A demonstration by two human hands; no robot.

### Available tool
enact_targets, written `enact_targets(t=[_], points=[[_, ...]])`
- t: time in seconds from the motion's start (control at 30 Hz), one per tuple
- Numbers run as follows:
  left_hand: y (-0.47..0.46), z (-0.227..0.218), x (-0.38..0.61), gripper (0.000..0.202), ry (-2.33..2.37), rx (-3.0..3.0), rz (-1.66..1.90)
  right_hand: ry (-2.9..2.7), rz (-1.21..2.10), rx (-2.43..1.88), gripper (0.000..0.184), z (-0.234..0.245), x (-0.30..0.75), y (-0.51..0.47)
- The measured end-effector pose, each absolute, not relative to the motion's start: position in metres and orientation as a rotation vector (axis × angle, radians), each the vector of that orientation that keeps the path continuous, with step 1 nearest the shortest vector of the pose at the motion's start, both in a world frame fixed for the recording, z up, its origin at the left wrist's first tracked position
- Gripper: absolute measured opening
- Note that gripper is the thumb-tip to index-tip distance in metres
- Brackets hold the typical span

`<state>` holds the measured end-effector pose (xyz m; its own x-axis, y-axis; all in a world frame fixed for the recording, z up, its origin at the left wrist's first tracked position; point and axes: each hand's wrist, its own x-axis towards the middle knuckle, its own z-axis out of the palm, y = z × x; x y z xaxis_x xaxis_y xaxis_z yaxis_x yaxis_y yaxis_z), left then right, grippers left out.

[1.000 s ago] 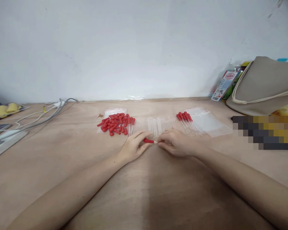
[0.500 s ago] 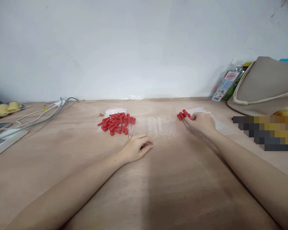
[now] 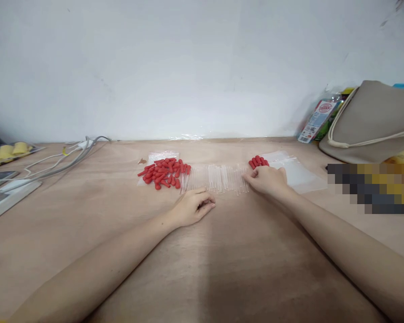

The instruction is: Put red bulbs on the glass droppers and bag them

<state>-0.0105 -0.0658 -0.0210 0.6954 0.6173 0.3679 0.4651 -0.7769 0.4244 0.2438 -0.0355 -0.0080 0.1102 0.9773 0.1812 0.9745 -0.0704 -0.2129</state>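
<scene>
Right Hand (image 3: 265, 179) Hovering at the End of the Clear Tubes (image 3: 218, 178)

The right hand is holding its thumb and fingertips close together at the end of the row of tubes nearest it. Whether it is gripping one, I cannot tell: the tubes are thin, see-through and partly blending into the surface (image 3: 175, 269). The rest of the row is stretching to the left of those fingertips and just beyond the left hand (image 3: 192, 207). That left hand is resting with curled fingers and a narrow gap at the thumb, seemingly holding nothing.

Good handling here is probably depending on separating a single tube. Taking the outermost one is sparing its neighbours, and pinching along its side with light, even pressure is likely suiting something so slender. Lifting straight up should be safer than dragging, since the tubes are lying close enough to tangle or roll.

Just beyond the right hand a cluster of red bulbs (image 3: 258, 160) is sitting very near its knuckles, so keeping the wrist raised is helping avoid a nudge. Beyond and to the left of the left hand, a loose red pile (image 3: 160, 172) is lying within easy reach.
</scene>
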Motion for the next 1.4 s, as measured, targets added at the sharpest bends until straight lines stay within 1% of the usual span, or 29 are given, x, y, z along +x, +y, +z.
enact_targets(t=[0.17, 0.27, 0.33, 0.4, 0.47, 0.53, 0.6, 0.73, 0.87, 1.03, 1.17, 1.3, 1.37, 1.4], points=[[-0.065, -0.021, -0.007, 0.014, 0.924, 2.66, 0.767, -1.945, 0.07, -2.15, 0.045, -0.008, 0.237, -0.034], [-0.054, -0.01, -0.012, 0.014, 1.127, 2.779, 0.899, -1.937, 0.094, -2.175, 0.047, -0.009, 0.235, -0.033], [-0.043, 0.004, -0.023, 0.012, 1.316, 2.81, 0.911, -1.932, 0.108, -2.168, 0.046, -0.01, 0.235, -0.033], [-0.032, 0.019, -0.039, 0.01, 1.458, 2.766, 0.752, -1.92, 0.088, -2.147, 0.044, -0.011, 0.235, -0.033], [-0.023, 0.032, -0.056, 0.011, 1.506, 2.732, 0.499, -1.89, 0.046, -2.115, 0.042, -0.012, 0.235, -0.033], [-0.019, 0.04, -0.069, 0.019, 1.479, 2.712, 0.274, -1.827, 0.001, -2.069, 0.039, -0.013, 0.233, -0.035], [-0.017, 0.043, -0.077, 0.026, 1.443, 2.682, 0.131, -1.757, -0.039, -2.001, 0.034, -0.015, 0.232, -0.038], [-0.015, 0.039, -0.078, 0.024, 1.437, 2.654, 0.076, -1.728, -0.095, -1.875, 0.028, -0.022, 0.23, -0.045], [-0.014, 0.036, -0.075, 0.019, 1.392, 2.692, 0.075, -1.732, -0.134, -1.82, 0.028, -0.028, 0.231, -0.049], [-0.015, 0.044, -0.077, 0.02, 1.416, 2.749, 0.166, -1.754, -0.146, -1.765, 0.028, -0.028, 0.227, -0.051], [-0.02, 0.058, -0.079, 0.017, 1.527, 2.595, 0.296, -1.759, -0.172, -1.676, 0.025, -0.03, 0.225, -0.052], [-0.033, 0.057, -0.063, 0.017, 1.368, 2.283, 0.676, -1.761, -0.152, -1.515, 0.024, -0.037, 0.227, -0.048], [-0.041, 0.042, -0.046, 0.019, 1.231, 2.022, 0.865, -1.801, -0.116, -1.397, 0.021, -0.041, 0.228, -0.047], [-0.045, 0.032, -0.037, 0.019, 1.182, 1.889, 0.905, -1.829, -0.108, -1.343, 0.019, -0.042, 0.228, -0.047]])
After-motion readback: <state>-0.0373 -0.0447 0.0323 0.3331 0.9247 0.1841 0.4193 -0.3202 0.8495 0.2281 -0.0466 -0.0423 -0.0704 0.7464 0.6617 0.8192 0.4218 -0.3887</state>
